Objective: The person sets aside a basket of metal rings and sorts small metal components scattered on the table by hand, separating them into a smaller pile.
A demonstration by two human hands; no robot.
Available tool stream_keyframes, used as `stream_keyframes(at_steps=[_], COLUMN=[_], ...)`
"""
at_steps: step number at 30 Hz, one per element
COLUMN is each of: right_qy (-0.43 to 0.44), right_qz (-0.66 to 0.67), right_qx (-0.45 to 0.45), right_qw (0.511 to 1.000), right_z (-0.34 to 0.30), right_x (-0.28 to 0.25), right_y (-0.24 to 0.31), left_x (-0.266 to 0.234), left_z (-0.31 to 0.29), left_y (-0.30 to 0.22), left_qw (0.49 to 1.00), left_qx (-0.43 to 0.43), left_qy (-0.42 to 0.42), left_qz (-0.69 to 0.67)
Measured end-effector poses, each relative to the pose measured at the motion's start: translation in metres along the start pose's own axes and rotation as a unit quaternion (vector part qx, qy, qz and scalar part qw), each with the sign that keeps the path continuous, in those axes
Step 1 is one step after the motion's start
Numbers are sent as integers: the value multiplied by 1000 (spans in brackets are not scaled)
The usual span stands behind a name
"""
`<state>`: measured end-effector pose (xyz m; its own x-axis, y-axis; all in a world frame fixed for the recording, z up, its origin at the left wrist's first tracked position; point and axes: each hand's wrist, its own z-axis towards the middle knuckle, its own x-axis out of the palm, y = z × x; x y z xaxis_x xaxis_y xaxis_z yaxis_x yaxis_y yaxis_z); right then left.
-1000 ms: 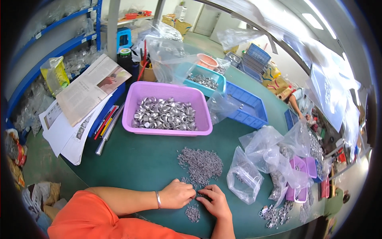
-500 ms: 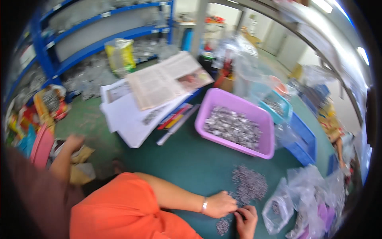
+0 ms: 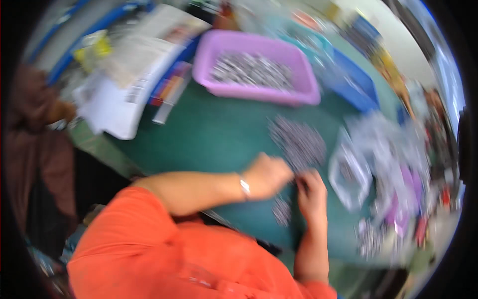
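My left hand [image 3: 269,175] and my right hand [image 3: 312,192] meet over the green tabletop, fingertips close together. The fingers of both are closed in a pinch; whatever is between them is too small and blurred to make out. Just beyond the fingertips lies a large loose pile of tiny grey parts [image 3: 299,143]. A smaller pile of similar parts [image 3: 282,211] sits on the near side, between my left wrist and right forearm. Right of my right hand, an open clear plastic bag [image 3: 351,187] has some small grey pieces inside.
A purple basin [image 3: 259,95] of shiny metal pieces stands at the back, beside a blue tray [image 3: 356,82] and a turquoise basket [image 3: 318,47]. Papers [image 3: 112,107] lie at the back left. More plastic bags [image 3: 393,134] crowd the right. Someone in brown [image 3: 42,134] stands at the left.
The view has tipped down and turned, so the table things appear higher and my right forearm shows. My hands stay together beside the piles. The person in brown appears farther up at the left.
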<state>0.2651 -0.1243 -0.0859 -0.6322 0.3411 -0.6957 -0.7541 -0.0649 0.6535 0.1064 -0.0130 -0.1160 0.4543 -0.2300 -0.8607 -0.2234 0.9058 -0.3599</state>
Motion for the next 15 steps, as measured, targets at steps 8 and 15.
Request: stream_keyframes(at_steps=[8,15], right_qy=[62,46], right_qz=[-63,-14], right_qx=[-31,-29], right_qw=[996,998], right_z=[1,-19], right_x=[-30,-31], right_y=[-15,-29], left_x=[-14,-53], left_z=[0,-73], left_y=[8,-25], left_qw=[994,995], left_qx=[13,-41], left_qy=[-82,-50], left_qz=[-69,-81])
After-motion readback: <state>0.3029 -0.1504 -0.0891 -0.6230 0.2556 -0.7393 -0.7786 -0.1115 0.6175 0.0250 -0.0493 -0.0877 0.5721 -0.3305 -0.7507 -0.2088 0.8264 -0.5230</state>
